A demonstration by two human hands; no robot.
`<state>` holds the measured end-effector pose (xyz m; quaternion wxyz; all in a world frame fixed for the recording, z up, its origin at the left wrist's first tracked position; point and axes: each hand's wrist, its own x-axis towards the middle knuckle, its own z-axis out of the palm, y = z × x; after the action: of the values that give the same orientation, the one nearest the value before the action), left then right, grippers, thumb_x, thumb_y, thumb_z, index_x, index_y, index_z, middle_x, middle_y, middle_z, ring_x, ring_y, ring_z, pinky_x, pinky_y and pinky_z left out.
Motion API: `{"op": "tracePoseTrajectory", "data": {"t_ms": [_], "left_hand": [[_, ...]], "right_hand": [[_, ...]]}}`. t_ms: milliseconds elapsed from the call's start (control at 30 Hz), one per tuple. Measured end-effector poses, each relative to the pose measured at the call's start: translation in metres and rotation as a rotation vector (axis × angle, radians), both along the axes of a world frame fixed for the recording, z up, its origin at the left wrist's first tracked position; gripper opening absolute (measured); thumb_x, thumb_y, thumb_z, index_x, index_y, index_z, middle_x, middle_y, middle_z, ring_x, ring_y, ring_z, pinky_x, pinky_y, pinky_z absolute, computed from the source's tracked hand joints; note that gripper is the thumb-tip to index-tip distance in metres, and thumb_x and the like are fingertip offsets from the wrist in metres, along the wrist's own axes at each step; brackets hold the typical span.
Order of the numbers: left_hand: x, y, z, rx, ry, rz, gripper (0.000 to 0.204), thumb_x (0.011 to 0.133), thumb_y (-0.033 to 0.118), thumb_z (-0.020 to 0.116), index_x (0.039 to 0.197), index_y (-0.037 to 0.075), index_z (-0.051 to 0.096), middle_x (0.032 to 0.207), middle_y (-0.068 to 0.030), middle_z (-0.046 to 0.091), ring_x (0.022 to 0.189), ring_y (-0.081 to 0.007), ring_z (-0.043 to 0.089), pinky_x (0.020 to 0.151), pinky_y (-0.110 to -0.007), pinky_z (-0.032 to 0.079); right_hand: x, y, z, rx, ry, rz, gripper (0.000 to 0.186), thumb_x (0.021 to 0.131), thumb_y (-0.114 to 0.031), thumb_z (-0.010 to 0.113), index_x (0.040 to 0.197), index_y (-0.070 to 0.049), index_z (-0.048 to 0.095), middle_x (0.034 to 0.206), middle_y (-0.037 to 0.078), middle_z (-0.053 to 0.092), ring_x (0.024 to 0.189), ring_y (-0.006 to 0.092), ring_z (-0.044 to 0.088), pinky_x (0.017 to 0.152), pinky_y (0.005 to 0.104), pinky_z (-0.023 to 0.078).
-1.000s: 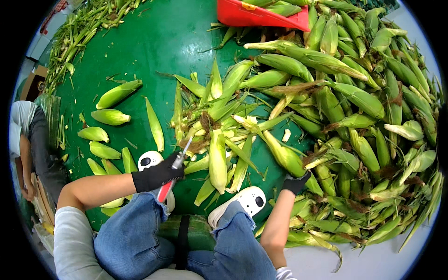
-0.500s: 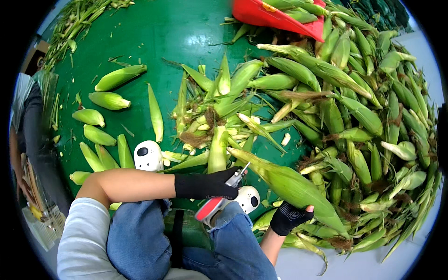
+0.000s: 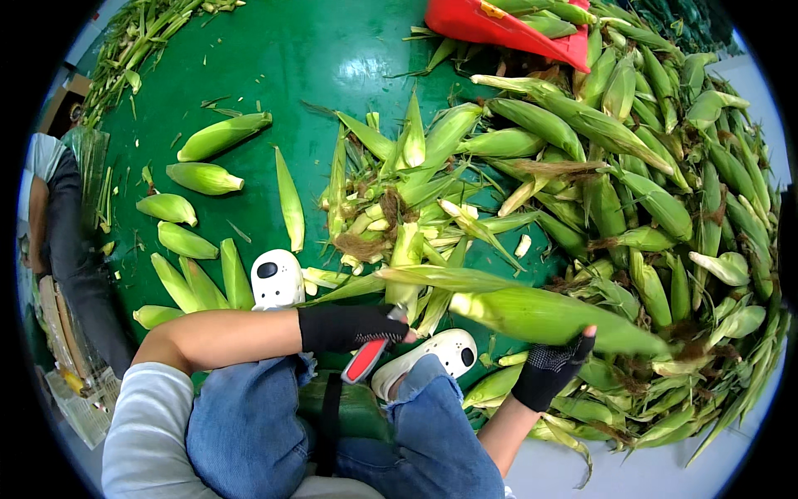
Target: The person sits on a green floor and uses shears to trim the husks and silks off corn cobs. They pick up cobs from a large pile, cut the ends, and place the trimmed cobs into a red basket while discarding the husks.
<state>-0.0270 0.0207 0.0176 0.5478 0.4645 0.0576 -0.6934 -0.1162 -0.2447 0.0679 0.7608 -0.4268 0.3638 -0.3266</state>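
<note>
My left hand (image 3: 353,328), in a black fingerless glove, is closed on pruning shears (image 3: 366,359) with a red and grey handle. Most of the blade is hidden behind the fingers. In my right hand (image 3: 549,370), gloved the same way, is a large green ear of corn (image 3: 549,314), gripped from below. The ear lies nearly level, with its pale cut butt toward the left. A long husk leaf (image 3: 428,276) stands apart from the ear and reaches left, above my left hand. Beneath it is a heap of husks and trimmings (image 3: 399,200) on the green floor.
A large pile of unhusked corn (image 3: 615,200) fills the right side, with a red container (image 3: 507,32) at its far end. Several trimmed ears (image 3: 204,178) lie at the left. White shoes (image 3: 278,281) flank the husk heap. Another person's legs (image 3: 79,249) show at the left edge.
The ear has turned closer to level, and its pale cut butt now shows with a husk leaf split away from it. My left hand with the shears has moved slightly left and down.
</note>
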Motion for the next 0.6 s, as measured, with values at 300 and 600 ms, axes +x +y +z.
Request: {"op": "tracePoseTrajectory", "data": {"t_ms": [300, 600], "left_hand": [[0.018, -0.008, -0.028, -0.317, -0.948, -0.063, 0.073, 0.07, 0.033, 0.07, 0.123, 0.002, 0.031, 0.101, -0.0155, 0.051, 0.087, -0.0255, 0.054, 0.076, -0.035, 0.045], [0.025, -0.024, 0.01, -0.226, -1.267, -0.394, 0.066, 0.069, 0.03, 0.069, 0.117, 0.004, 0.033, 0.074, -0.0187, 0.058, 0.066, -0.0368, 0.06, 0.058, -0.042, 0.047]], "right_hand": [[0.008, 0.025, -0.022, 0.395, 0.006, 0.055, 0.051, 0.083, -0.043, 0.059, 0.116, -0.006, 0.047, 0.116, 0.011, 0.05, 0.103, 0.0268, 0.049, 0.093, 0.0433, 0.039], [0.013, 0.048, -0.035, 0.028, 0.161, 0.182, 0.057, 0.085, -0.048, 0.053, 0.122, -0.006, 0.043, 0.117, 0.012, 0.048, 0.106, 0.0259, 0.048, 0.094, 0.0401, 0.039]]}}
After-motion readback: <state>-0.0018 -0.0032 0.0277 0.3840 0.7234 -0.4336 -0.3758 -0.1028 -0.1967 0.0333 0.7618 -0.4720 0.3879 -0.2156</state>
